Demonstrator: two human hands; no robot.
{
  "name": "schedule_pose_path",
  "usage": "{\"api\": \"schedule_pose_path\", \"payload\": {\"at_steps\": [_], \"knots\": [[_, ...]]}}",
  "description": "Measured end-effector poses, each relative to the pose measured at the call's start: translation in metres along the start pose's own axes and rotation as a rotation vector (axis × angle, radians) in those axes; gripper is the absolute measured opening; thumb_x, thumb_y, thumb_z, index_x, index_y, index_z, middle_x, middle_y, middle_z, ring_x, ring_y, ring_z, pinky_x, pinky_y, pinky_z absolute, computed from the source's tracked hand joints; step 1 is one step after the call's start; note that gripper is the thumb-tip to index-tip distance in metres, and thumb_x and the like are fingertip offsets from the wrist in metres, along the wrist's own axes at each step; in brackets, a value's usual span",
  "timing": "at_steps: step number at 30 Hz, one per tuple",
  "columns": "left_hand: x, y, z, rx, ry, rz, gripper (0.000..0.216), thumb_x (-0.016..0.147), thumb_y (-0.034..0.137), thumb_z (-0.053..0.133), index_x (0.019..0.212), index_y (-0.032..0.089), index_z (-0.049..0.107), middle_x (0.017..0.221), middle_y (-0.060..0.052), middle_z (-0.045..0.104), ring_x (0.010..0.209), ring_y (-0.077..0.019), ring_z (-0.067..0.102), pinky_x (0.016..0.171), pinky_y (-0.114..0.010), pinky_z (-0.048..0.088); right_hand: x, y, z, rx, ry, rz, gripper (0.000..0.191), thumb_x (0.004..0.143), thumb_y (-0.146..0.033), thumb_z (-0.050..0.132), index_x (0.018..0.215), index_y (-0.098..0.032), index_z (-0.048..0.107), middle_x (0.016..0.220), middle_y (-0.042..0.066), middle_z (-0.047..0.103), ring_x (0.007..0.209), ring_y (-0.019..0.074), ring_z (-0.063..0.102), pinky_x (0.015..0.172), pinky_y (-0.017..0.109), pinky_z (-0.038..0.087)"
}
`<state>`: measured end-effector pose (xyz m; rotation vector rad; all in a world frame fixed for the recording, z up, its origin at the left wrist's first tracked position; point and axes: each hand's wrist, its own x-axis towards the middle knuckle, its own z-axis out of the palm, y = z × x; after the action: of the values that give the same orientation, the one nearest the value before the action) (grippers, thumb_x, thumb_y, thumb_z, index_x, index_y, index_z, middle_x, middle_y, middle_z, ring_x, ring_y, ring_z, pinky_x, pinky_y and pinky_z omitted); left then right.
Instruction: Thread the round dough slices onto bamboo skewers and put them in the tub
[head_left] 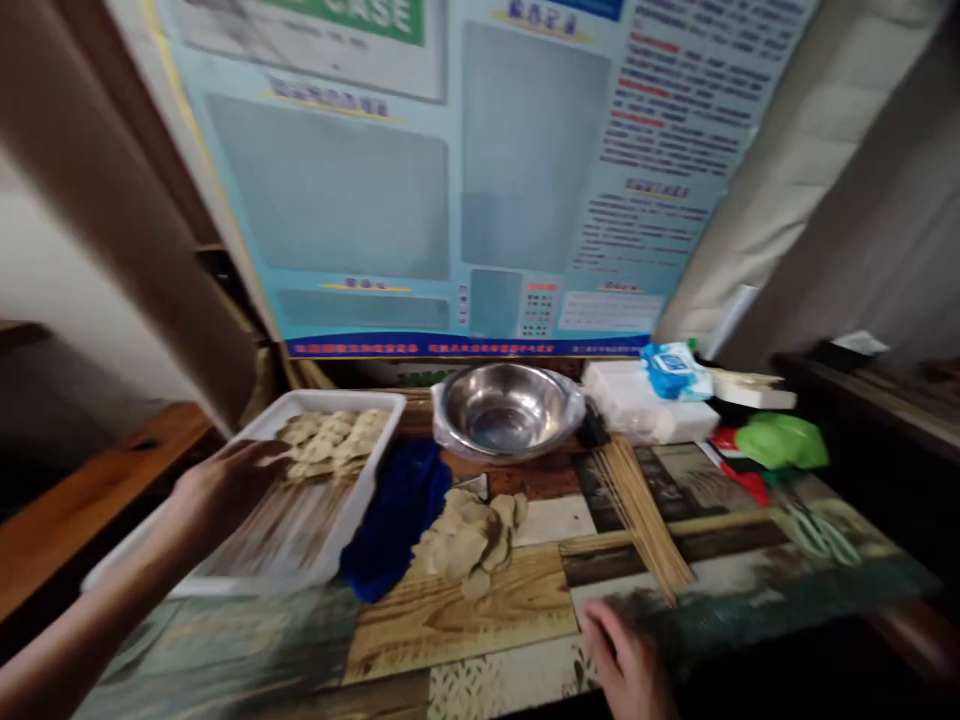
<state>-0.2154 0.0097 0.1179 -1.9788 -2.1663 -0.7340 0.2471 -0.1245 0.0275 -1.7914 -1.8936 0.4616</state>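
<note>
My left hand point(225, 485) reaches over the white tray point(352, 510), its fingers at the skewered pale food pieces point(330, 440) stacked at the tray's far end; motion blur hides whether it grips one. My right hand point(626, 655) rests flat near the table's front edge, fingers stretched toward the near tip of a bundle of bamboo skewers point(641, 510). A loose pile of pale food pieces point(469, 535) lies on the table between the hands, next to a blue cloth point(397, 515).
A steel bowl point(506, 410) stands at the back centre, with a white block point(637, 405), a blue wipes pack point(675, 370) and a green object point(780, 440) to its right. A large poster point(450, 170) covers the wall behind. A wooden bench point(82, 500) sits at left.
</note>
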Motion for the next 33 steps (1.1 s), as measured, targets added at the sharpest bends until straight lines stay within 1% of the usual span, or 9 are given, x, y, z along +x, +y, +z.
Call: {"api": "schedule_pose_path", "payload": {"at_steps": [2, 4, 6, 10, 13, 18, 26, 29, 33], "knots": [[-0.017, 0.035, -0.004, -0.175, 0.085, 0.164, 0.032, 0.076, 0.059, 0.038, 0.091, 0.040, 0.058, 0.096, 0.010, 0.066, 0.082, -0.0168, 0.063, 0.075, -0.028, 0.049, 0.027, 0.017, -0.021, -0.244, -0.039, 0.046, 0.027, 0.096, -0.021, 0.037, 0.097, -0.021, 0.064, 0.093, 0.005, 0.072, 0.086, 0.0158, 0.068, 0.077, 0.023, 0.049], [-0.040, 0.072, -0.002, -0.337, 0.063, 0.247, 0.025, 0.074, 0.058, 0.046, 0.089, 0.043, 0.059, 0.090, 0.008, 0.067, 0.077, -0.0175, 0.064, 0.068, -0.027, 0.051, 0.054, 0.033, -0.038, -0.323, -0.022, 0.108, 0.025, 0.095, -0.020, 0.040, 0.091, -0.019, 0.065, 0.090, 0.004, 0.071, 0.086, 0.0142, 0.066, 0.078, 0.022, 0.047], [-0.063, 0.105, 0.007, -0.451, -0.031, 0.258, 0.021, 0.073, 0.054, 0.052, 0.088, 0.044, 0.062, 0.086, 0.005, 0.068, 0.068, -0.0183, 0.064, 0.058, -0.027, 0.051, 0.078, 0.045, -0.046, -0.407, -0.015, 0.179, 0.022, 0.094, -0.016, 0.043, 0.090, -0.016, 0.065, 0.088, 0.005, 0.070, 0.087, 0.0148, 0.065, 0.079, 0.026, 0.047], [-0.095, 0.141, 0.036, -0.606, -0.165, 0.201, 0.021, 0.075, 0.047, 0.053, 0.085, 0.034, 0.066, 0.087, -0.003, 0.069, 0.075, -0.0215, 0.065, 0.066, -0.029, 0.053, 0.110, 0.058, -0.044, -0.534, -0.070, 0.316, 0.019, 0.091, -0.028, 0.055, 0.099, -0.012, 0.062, 0.098, 0.005, 0.066, 0.090, 0.0160, 0.064, 0.080, 0.036, 0.051], [-0.110, 0.147, 0.049, -0.656, -0.221, 0.148, 0.025, 0.079, 0.046, 0.051, 0.086, 0.027, 0.066, 0.089, -0.006, 0.068, 0.075, -0.0199, 0.065, 0.065, -0.027, 0.052, 0.122, 0.062, -0.042, -0.580, -0.149, 0.390, 0.023, 0.090, -0.030, 0.058, 0.103, -0.011, 0.061, 0.102, 0.006, 0.065, 0.090, 0.0159, 0.064, 0.080, 0.035, 0.052], [-0.124, 0.146, 0.044, -0.664, -0.271, 0.115, 0.025, 0.082, 0.044, 0.049, 0.089, 0.026, 0.065, 0.091, -0.007, 0.066, 0.070, -0.0177, 0.062, 0.061, -0.026, 0.050, 0.137, 0.059, -0.046, -0.599, -0.228, 0.435, 0.024, 0.090, -0.030, 0.057, 0.105, -0.013, 0.061, 0.107, 0.007, 0.064, 0.093, 0.0165, 0.063, 0.082, 0.035, 0.051], [-0.134, 0.139, 0.042, -0.699, -0.271, 0.097, 0.025, 0.085, 0.041, 0.046, 0.089, 0.024, 0.064, 0.092, -0.006, 0.065, 0.067, -0.0151, 0.059, 0.060, -0.025, 0.047, 0.125, 0.025, -0.088, -0.425, -0.064, 0.361, 0.011, 0.087, -0.022, 0.060, 0.088, -0.011, 0.062, 0.092, 0.005, 0.066, 0.083, 0.0150, 0.063, 0.075, 0.033, 0.051], [-0.141, 0.139, 0.052, -0.750, -0.267, 0.073, 0.026, 0.084, 0.040, 0.046, 0.085, 0.023, 0.064, 0.089, -0.006, 0.065, 0.071, -0.0161, 0.060, 0.060, -0.025, 0.047, 0.105, -0.008, -0.115, -0.218, 0.040, 0.213, 0.008, 0.084, -0.011, 0.054, 0.076, -0.014, 0.056, 0.080, 0.006, 0.065, 0.071, 0.0126, 0.062, 0.064, 0.024, 0.048], [-0.157, 0.135, 0.073, -0.780, -0.259, 0.042, 0.024, 0.084, 0.039, 0.045, 0.084, 0.022, 0.063, 0.090, -0.007, 0.065, 0.078, -0.0188, 0.062, 0.066, -0.028, 0.049, 0.054, -0.098, -0.159, 0.152, 0.211, -0.004, 0.011, 0.091, -0.019, 0.035, 0.095, -0.024, 0.044, 0.080, -0.004, 0.060, 0.044, 0.0018, 0.046, 0.042, 0.014, 0.037]]}}
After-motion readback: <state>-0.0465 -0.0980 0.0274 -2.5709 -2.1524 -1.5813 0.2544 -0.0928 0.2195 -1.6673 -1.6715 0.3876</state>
